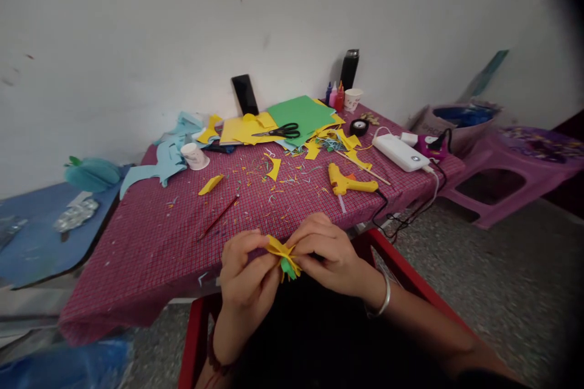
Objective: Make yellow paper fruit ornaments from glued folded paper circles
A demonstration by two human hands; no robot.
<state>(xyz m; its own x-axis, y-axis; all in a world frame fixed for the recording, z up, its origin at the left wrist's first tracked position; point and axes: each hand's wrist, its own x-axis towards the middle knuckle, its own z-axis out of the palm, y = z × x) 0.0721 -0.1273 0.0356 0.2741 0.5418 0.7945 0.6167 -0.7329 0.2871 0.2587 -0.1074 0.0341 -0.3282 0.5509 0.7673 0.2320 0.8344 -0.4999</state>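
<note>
The big table point(150, 237) with its pink checked cloth spread out just beyond the left hand point(246, 276) and the right hand point(326, 252), which were close together at its near edge. Far past both hands, by the wall, lay a green paper sheet point(303, 115). Next to it, more toward the left hand's side, was a pile of yellow paper sheets point(241, 129). A white power bank point(400, 152) sat well off beyond the right hand. A yellow glue gun point(349, 181) lay nearer, just past the right hand. Black scissors point(280, 131) rested on the papers, far ahead of the hands. A paper cup point(195, 156) stood far ahead of the left hand and off to its left. Smallest of all was the yellow and green paper flower point(283, 255). It was right between the two hands. Both hands were closed on it, pinching it with fingers and thumbs from each side.
</note>
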